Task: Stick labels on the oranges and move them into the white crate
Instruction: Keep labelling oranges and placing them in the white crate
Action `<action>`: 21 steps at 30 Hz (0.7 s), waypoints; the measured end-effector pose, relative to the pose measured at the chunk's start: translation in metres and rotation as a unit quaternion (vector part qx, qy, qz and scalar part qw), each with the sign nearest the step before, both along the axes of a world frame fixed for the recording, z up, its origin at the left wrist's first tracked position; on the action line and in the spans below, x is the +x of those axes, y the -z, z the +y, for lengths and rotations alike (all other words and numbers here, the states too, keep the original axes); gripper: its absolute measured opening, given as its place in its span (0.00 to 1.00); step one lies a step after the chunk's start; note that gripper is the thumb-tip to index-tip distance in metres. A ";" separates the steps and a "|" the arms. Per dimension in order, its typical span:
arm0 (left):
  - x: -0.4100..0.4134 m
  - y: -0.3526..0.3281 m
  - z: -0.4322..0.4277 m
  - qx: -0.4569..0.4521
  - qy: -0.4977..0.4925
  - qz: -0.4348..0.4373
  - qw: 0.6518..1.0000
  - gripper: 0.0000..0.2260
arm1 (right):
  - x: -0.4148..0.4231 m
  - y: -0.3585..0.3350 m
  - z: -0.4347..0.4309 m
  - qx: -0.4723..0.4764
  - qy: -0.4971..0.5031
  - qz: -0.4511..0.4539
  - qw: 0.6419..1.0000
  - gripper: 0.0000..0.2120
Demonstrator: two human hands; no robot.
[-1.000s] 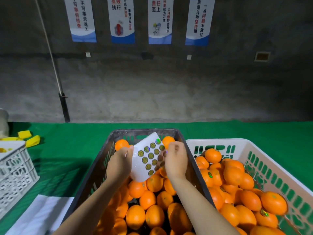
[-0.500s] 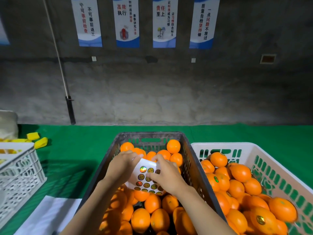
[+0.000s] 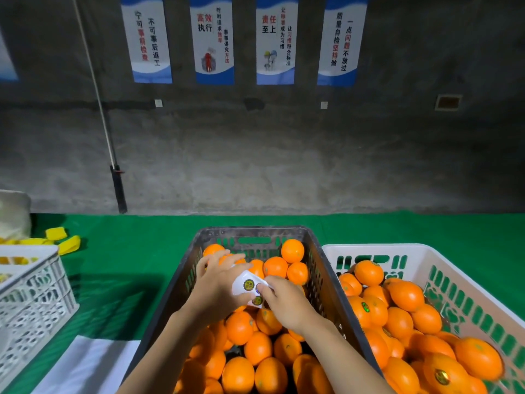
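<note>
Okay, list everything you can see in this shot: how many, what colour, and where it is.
dark crate: one, dark grey, centre
white crate: one, white, right of the dark crate
oranges: many, orange, in both crates; some in the white crate carry labels
label sheet: one, white with round stickers, over the dark crate
green cloth: one, green, under the crates
lattice crate: one, white, left edge
yellow pieces: several, yellow, behind the lattice crate
white sheet: one, white, bottom left
posters: four, white and blue, high at the back
pole: one, dark-tipped, back left
left hand: holds the label sheet
right hand: pinches the label sheet
</note>
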State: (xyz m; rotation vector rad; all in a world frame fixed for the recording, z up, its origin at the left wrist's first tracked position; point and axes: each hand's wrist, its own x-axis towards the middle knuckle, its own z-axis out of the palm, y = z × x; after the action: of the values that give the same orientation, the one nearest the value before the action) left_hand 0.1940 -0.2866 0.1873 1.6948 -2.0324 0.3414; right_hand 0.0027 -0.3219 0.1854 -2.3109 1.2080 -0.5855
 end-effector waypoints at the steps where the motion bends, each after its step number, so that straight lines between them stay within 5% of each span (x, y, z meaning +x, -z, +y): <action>1: 0.001 0.002 -0.001 0.032 0.018 0.008 0.999 0.25 | -0.001 0.000 0.000 0.006 -0.004 0.003 1.000 0.17; 7: 0.010 0.009 -0.005 0.080 0.023 0.029 0.996 0.12 | -0.007 -0.002 -0.002 -0.005 0.025 -0.028 0.999 0.09; 12: 0.012 -0.002 -0.014 0.066 -0.077 -0.010 0.995 0.21 | -0.009 -0.009 -0.016 0.006 0.039 -0.148 0.988 0.19; 17: 0.004 0.004 0.009 0.078 -0.062 0.077 0.992 0.17 | -0.014 -0.006 -0.008 0.113 0.087 -0.320 0.937 0.12; 21: 0.006 0.006 0.019 0.109 -0.049 0.143 0.982 0.20 | -0.011 -0.004 -0.003 0.123 0.079 -0.308 0.940 0.04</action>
State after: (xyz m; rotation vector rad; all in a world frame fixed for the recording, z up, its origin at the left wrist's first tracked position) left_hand 0.2004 -0.2674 0.1810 1.8572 -1.8309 -0.0957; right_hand -0.0083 -0.3248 0.1893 -1.6419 1.0790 -1.0524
